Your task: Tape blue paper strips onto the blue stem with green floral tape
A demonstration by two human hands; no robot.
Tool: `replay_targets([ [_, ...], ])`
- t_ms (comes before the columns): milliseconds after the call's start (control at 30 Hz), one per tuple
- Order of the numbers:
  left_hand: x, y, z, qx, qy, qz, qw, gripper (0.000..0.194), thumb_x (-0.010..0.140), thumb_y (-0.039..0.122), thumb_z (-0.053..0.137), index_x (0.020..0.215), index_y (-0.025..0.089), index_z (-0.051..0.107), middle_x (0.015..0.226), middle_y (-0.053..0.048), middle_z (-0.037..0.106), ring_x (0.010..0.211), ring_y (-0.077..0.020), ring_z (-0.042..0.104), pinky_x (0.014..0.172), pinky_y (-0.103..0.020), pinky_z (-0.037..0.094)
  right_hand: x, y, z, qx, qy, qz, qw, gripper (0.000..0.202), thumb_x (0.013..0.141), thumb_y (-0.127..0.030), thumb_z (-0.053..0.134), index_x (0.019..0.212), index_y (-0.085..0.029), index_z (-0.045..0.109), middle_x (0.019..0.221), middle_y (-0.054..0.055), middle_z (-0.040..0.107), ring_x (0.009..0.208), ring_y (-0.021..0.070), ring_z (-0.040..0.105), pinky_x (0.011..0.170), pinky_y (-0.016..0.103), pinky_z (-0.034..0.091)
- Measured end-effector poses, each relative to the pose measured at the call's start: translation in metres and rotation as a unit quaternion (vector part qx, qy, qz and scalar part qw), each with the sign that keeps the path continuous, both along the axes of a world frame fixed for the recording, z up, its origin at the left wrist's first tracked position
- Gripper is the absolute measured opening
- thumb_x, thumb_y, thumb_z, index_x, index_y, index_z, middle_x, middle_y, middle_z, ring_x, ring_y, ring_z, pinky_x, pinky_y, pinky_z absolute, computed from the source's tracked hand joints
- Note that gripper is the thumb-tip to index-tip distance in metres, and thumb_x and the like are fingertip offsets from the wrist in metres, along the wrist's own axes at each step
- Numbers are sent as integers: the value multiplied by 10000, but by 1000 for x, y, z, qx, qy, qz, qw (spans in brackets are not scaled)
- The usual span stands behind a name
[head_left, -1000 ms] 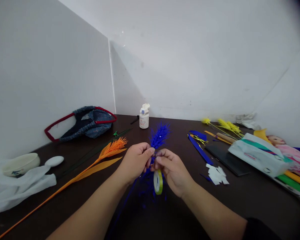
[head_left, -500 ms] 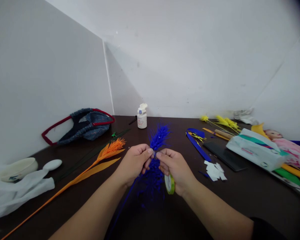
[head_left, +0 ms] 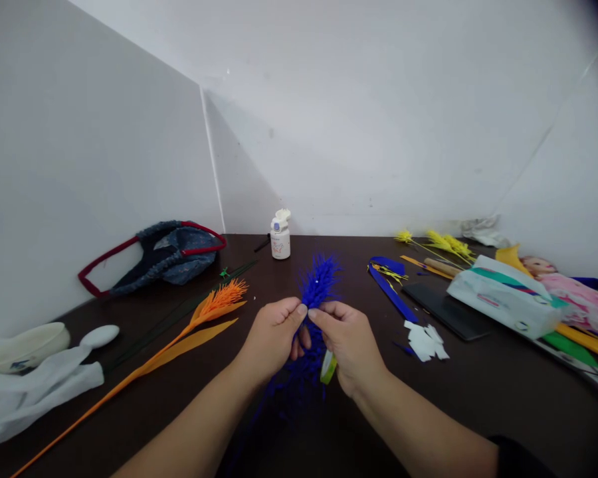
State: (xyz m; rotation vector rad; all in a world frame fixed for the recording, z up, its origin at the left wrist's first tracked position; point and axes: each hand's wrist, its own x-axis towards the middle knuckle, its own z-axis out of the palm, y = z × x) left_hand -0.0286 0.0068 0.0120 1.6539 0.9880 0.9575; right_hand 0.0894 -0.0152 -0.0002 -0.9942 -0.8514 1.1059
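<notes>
A blue feathery spike (head_left: pixel 321 279) stands upright at the middle, pinched between both hands, with more blue bristles hanging below them. My left hand (head_left: pixel 279 332) is closed on its left side, thumb and forefinger together. From the right, my right hand (head_left: pixel 346 338) pinches the same spot, the two thumbs nearly touching. A roll of green tape (head_left: pixel 328 367) hangs under the right hand's fingers; how it is held is hidden.
An orange flower stalk (head_left: pixel 179 332), a denim bag (head_left: pixel 179 252) and a white bowl (head_left: pixel 30 346) lie left. A white bottle (head_left: pixel 280 239) stands behind. Right are white paper pieces (head_left: pixel 425 342), a black slab (head_left: pixel 446 311), a tissue pack (head_left: pixel 505 299) and a doll (head_left: pixel 578 299).
Both hands have drawn closer together on the blue spike. The tape roll has shifted left and turned, and less of it shows.
</notes>
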Motion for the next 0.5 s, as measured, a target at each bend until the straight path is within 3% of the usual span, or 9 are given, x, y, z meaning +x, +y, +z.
replay_targets([
  [167, 1, -2, 2, 22, 32, -11, 999, 295, 818, 388, 472, 620, 172, 506, 569, -11, 620, 387, -105, 506, 403, -219, 367, -2, -2, 3, 11, -21, -28, 999, 144, 624, -224, 658, 534, -176, 556, 406, -61, 473, 371, 80, 390, 384, 223, 278],
  [300, 2, -2, 3, -30, -32, -36, 998, 287, 816, 350, 467, 597, 166, 489, 467, 6, 569, 328, -83, 446, 374, -199, 314, -1, -3, 4, 11, -54, -46, 997, 143, 639, -249, 665, 566, -166, 573, 453, -46, 501, 391, 80, 376, 385, 223, 258],
  [500, -4, 4, 5, -15, -56, 24, 998, 245, 827, 347, 443, 688, 165, 529, 397, 59, 473, 325, -77, 438, 350, -167, 265, 8, -4, 2, 10, -44, 78, 996, 191, 737, -358, 624, 697, -180, 569, 512, -55, 493, 407, 68, 360, 396, 201, 251],
])
